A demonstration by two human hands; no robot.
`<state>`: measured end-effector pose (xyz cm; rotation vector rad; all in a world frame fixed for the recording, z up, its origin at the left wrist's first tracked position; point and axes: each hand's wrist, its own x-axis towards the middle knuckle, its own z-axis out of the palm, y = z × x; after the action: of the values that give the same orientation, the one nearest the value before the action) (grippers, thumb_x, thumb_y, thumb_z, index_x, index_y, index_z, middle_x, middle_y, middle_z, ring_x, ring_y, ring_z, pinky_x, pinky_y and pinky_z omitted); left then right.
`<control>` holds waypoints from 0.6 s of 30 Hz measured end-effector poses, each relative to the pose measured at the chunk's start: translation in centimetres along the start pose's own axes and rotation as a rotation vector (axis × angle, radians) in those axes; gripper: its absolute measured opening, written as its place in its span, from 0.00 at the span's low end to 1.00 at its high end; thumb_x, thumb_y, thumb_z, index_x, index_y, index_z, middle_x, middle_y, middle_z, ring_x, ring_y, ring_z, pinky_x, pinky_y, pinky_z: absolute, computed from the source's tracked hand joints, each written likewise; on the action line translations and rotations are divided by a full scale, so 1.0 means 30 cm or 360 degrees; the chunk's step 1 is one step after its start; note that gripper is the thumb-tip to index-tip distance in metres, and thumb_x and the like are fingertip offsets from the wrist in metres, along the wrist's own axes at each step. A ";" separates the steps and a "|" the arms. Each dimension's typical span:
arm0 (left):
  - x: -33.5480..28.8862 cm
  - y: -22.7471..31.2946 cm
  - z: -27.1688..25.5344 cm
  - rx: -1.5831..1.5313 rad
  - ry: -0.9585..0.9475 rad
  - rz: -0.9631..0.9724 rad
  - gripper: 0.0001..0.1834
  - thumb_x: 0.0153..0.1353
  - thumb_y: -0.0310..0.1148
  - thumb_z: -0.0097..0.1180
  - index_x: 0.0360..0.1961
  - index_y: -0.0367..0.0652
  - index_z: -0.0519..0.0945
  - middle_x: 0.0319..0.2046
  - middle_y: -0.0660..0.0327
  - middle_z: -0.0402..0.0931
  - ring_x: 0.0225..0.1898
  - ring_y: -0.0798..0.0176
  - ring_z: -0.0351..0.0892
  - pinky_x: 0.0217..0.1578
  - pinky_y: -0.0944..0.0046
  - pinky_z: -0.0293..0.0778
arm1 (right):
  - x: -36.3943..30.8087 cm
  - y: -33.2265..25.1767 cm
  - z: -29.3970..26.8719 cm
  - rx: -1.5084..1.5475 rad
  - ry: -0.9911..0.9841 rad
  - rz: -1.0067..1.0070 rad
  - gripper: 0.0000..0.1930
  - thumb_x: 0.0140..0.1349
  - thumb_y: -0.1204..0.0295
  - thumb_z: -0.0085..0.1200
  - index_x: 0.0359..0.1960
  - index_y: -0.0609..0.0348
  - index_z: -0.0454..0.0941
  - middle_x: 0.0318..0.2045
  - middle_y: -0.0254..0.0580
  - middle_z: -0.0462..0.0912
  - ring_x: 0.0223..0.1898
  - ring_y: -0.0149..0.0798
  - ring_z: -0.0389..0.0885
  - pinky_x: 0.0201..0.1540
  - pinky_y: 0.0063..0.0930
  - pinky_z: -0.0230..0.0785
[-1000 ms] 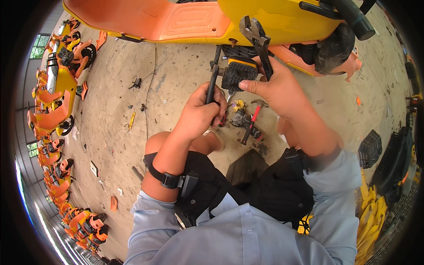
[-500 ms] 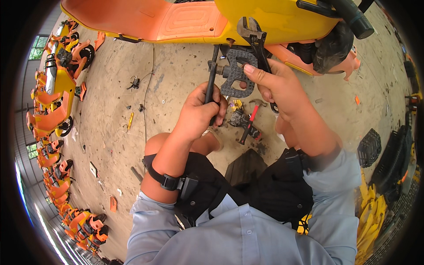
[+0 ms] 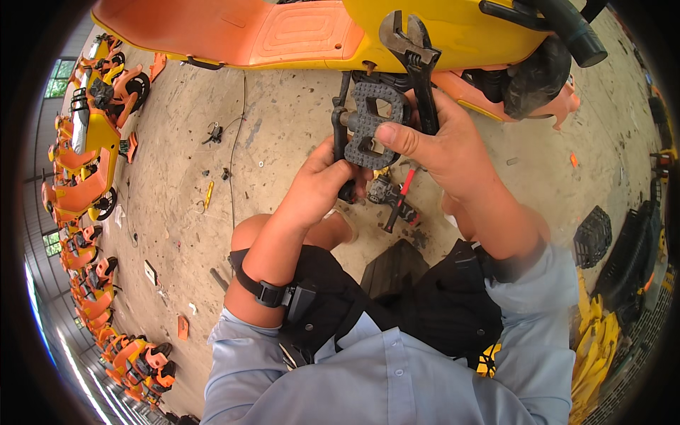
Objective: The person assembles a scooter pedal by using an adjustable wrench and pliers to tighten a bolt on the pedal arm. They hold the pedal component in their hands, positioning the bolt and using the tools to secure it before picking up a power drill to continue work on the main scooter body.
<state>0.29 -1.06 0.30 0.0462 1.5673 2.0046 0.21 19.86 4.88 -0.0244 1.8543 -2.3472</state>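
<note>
My left hand is closed round a black crank arm, held nearly upright. At the crank's upper part a dark grey pedal with a studded frame sits to its right, its axle against or in the crank end. Pinching the pedal's right side is my right hand, thumb on the face. That same hand also grips an adjustable wrench, jaws up and apart from the pedal. My right fingers are mostly hidden behind the pedal and wrench.
A yellow and orange scooter body spans the far side. On the floor between my legs lie a red-handled hammer and a dark power tool. More scooters line the left; yellow parts are piled at right.
The pedal has turned and now sits closer against the crank. My right hand and the wrench have shifted slightly, with the wrench's jaws higher. The crank stands more upright.
</note>
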 end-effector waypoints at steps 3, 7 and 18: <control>0.005 0.009 0.006 0.0035 0.0003 -0.0012 0.15 0.62 0.21 0.44 0.50 0.38 0.70 0.33 0.59 0.77 0.29 0.66 0.78 0.32 0.64 0.77 | 0.008 0.010 0.006 0.0060 -0.0013 -0.0024 0.26 0.54 0.65 0.73 0.49 0.65 0.75 0.38 0.35 0.82 0.37 0.25 0.78 0.38 0.21 0.73; 0.009 0.012 0.006 0.0026 0.0018 -0.0018 0.16 0.60 0.20 0.45 0.50 0.37 0.69 0.33 0.58 0.77 0.29 0.66 0.78 0.31 0.63 0.77 | 0.026 0.047 0.000 0.0079 -0.0022 -0.0090 0.28 0.51 0.66 0.75 0.50 0.66 0.75 0.30 0.29 0.78 0.29 0.20 0.71 0.30 0.17 0.68; 0.012 0.015 -0.005 -0.0014 0.0064 0.0006 0.16 0.62 0.24 0.48 0.52 0.36 0.69 0.33 0.58 0.76 0.28 0.66 0.76 0.30 0.64 0.75 | 0.043 0.066 -0.014 -0.0097 -0.0067 -0.0128 0.28 0.51 0.64 0.74 0.50 0.65 0.77 0.21 0.21 0.67 0.23 0.17 0.61 0.24 0.15 0.54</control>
<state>-0.26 -1.08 0.56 0.0052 1.5846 2.0266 -0.89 19.66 2.75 -0.1566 1.9391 -2.3218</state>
